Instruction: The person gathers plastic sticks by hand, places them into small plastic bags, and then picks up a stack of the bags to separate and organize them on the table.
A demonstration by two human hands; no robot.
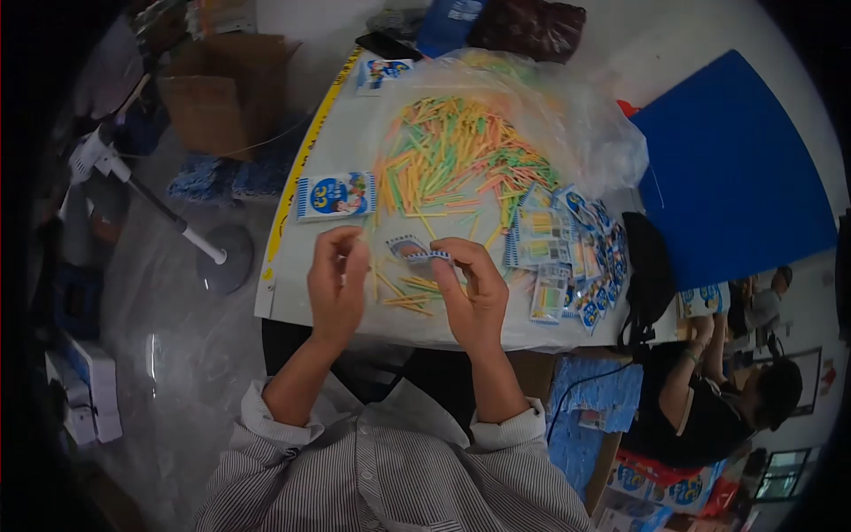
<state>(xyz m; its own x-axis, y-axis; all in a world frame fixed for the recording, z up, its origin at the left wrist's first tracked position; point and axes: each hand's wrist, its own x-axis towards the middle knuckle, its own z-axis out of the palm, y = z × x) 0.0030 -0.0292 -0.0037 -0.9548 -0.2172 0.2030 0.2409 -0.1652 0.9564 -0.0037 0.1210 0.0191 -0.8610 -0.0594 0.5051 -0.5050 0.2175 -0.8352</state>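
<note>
Between the thumb and fingers of my right hand (pixel 474 288) is a small blue-and-white packet (pixel 409 250), its edge toward me. My left hand (pixel 339 279) is just left of it, fingers curled in against the thumb. Whatever the left fingertips pinch, if anything, is too small to make out. Beyond both hands lies a big heap of thin pastel sticks (pixel 465 151) in yellow, green, orange and pink. A few loose sticks (pixel 408 293) lie below the packet. To the right is a pile of filled packets (pixel 576 248) with clear windows.
A stack of flat printed packets (pixel 337 196) lies at the table's left side. A clear plastic bag (pixel 594 133) spreads behind the sticks. A black bag (pixel 647 275) and a blue board (pixel 736 168) stand right. A co-worker (pixel 709 399) sits at far right.
</note>
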